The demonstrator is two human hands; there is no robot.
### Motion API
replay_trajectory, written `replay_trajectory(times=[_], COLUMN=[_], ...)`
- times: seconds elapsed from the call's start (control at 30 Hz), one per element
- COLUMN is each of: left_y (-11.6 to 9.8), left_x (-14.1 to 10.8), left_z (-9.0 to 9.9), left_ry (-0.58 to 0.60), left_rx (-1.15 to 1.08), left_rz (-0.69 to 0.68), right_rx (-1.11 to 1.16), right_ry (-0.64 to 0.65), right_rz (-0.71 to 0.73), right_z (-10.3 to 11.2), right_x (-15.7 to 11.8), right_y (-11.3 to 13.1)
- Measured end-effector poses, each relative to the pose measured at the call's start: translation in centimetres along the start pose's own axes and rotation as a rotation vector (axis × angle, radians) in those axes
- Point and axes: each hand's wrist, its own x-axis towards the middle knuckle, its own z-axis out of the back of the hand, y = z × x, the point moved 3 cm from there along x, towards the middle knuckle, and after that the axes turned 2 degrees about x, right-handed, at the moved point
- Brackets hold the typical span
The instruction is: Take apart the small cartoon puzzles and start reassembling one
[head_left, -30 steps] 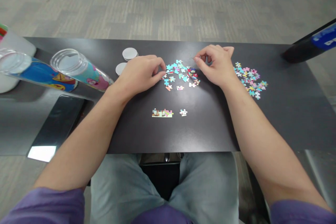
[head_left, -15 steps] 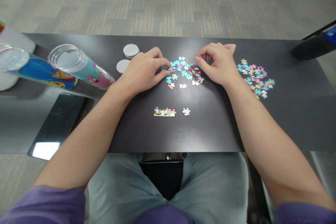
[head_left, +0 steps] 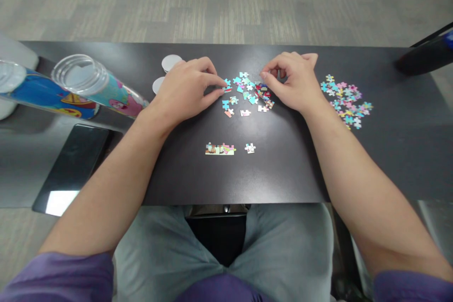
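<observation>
A loose pile of small puzzle pieces lies between my hands on the dark table. At the pile's left edge is my left hand, its fingertips close together by a blue and red piece; whether they grip it is unclear. My right hand is over the right edge, thumb and index finger pinched, with anything between them too small to make out. Nearer to me lie a joined strip of pieces and, just right of it, a single piece. Another pile sits beyond my right wrist.
Two clear-lidded tubes, one blue and one with pink and teal artwork, lie at the left. Two white discs are behind my left hand. A phone lies front left; a dark object stands far right.
The view has shifted slightly. My left hand has drawn a little to the left, and the blue and red piece at its fingertips now stands slightly apart from the pile.
</observation>
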Motion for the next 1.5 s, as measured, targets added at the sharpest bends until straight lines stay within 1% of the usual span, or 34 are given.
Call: replay_trajectory(times=[0.13,0.23,0.37,0.53,0.83,0.97,1.03,1.13,1.3,1.4,1.5], left_y=[-0.3,-1.3,-3.4,-5.2,-5.8,-5.8,-5.6,-4.9,-3.8,-3.5,-3.5], left_x=[0.0,0.0,0.0,-0.1,-0.7,-0.7,-0.6,-0.4,0.4,0.6,0.6], left_z=[0.5,0.3,-0.7,-2.0,-2.3,-1.9,-1.5,-1.1,-1.5,-1.9,-2.1], left_ry=[-0.021,0.016,0.074,0.103,0.121,0.144,0.120,0.029,-0.135,-0.167,-0.153], left_rx=[-0.038,-0.136,-0.182,-0.177,-0.177,-0.251,-0.305,-0.409,-0.690,-0.781,-0.808], left_rz=[0.019,-0.025,-0.092,-0.094,-0.022,-0.013,0.018,0.078,0.112,0.131,0.154], right_rx=[0.009,0.013,0.017,0.012,0.080,0.120,0.147,0.246,0.482,0.585,0.600], right_ry=[0.005,0.022,0.018,0.028,0.006,0.024,0.044,0.078,0.171,0.147,0.149], right_rz=[0.012,0.021,0.020,0.010,0.085,0.107,0.114,0.133,0.122,0.106,0.092], right_z=[0.0,-0.1,-0.2,-0.1,-0.2,0.2,0.4,0.8,1.0,1.1,1.2], right_x=[0.0,0.0,0.0,0.0,0.2,0.1,0.0,0.0,-0.1,-0.2,-0.4], right_y=[0.2,0.3,0.3,0.5,0.3,0.7,1.1,1.8,3.1,3.5,3.6])
